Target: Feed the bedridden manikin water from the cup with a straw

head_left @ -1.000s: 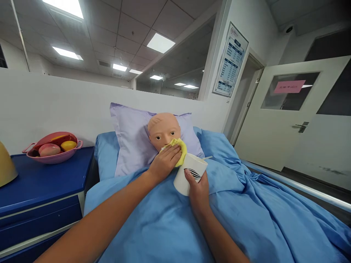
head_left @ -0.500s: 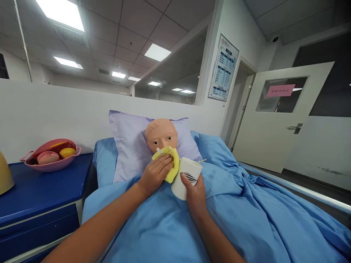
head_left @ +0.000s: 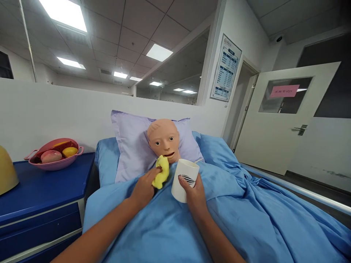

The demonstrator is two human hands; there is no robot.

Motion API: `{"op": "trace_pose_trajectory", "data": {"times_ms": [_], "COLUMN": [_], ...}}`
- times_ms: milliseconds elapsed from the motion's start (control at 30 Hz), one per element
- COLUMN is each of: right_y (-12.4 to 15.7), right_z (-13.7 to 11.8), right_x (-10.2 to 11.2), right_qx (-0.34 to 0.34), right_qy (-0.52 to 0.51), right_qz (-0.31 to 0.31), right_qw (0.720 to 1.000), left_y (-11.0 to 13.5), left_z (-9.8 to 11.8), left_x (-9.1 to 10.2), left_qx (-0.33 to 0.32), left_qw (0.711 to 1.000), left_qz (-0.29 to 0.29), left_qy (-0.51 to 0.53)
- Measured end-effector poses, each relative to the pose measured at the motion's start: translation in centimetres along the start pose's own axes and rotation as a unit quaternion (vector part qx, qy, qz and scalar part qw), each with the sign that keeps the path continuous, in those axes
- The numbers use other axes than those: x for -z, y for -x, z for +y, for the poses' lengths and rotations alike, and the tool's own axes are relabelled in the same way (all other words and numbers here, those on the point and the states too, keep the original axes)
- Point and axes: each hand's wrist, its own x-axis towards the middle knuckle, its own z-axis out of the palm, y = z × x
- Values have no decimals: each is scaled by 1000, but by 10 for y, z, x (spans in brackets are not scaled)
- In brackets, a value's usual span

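My left hand (head_left: pixel 144 186) is closed on a crumpled yellow cloth (head_left: pixel 161 172), just below the chin of a manikin (head_left: pixel 163 137). The manikin lies face up with its mouth slightly open. Its head rests on a lilac pillow (head_left: pixel 128 146), and a blue quilt (head_left: pixel 227 204) covers the body. In my right hand (head_left: pixel 196 193) is a white cup (head_left: pixel 181 182) with a black striped mark, tilted a little to the right and held over the quilt. A thin pale stick (head_left: pixel 199 160) shows behind the cup's rim; its other end is hidden.
At left, a blue bedside cabinet (head_left: pixel 55 186) carries a pink basket (head_left: pixel 49 166) of fruit and a yellow rounded object (head_left: pixel 7 171), cut off by the frame edge. A metal bed rail (head_left: pixel 296 188) runs along the right. Beyond it a door (head_left: pixel 276 138) stands ajar.
My left hand has drawn the yellow cloth down and left, off the manikin's mouth, which now shows. The cup in my right hand has hardly moved. The view has shifted slightly.
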Motion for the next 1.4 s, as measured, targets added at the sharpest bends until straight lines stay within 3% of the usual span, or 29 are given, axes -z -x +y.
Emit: {"op": "trace_pose_trajectory", "data": {"times_ms": [67,100,167,233,333,433,533,867,1200,1400], "right_y": [0,0,3,7,12,14,12,9,13,11], "right_z": [2,2,2,0,-1,0,3,3,-3,0], "right_x": [0,-1,-2,-5,-7,-6,-6,-6,-10,-11], "right_qx": [-10,-18,-36,-40,-22,-13,-19,-59,-81,-87], "right_qy": [7,5,-1,3,33,52,52,42,12,4], "right_qz": [-36,-59,-106,-141,-165,-177,-180,-156,-109,-112], "right_qw": [999,998,994,989,986,983,982,985,991,990], "left_y": [19,29,50,70,96,111,115,114,115,115], "left_z": [17,26,41,46,34,16,9,17,12,14], "left_x": [11,15,19,19,12,7,8,13,13,14], "left_qx": [121,192,325,410,450,449,436,450,448,455], "left_qw": [984,958,876,791,708,664,653,630,629,630], "left_qz": [79,125,186,192,157,137,137,153,149,151], "left_qy": [105,172,304,412,520,582,604,614,618,611]}}
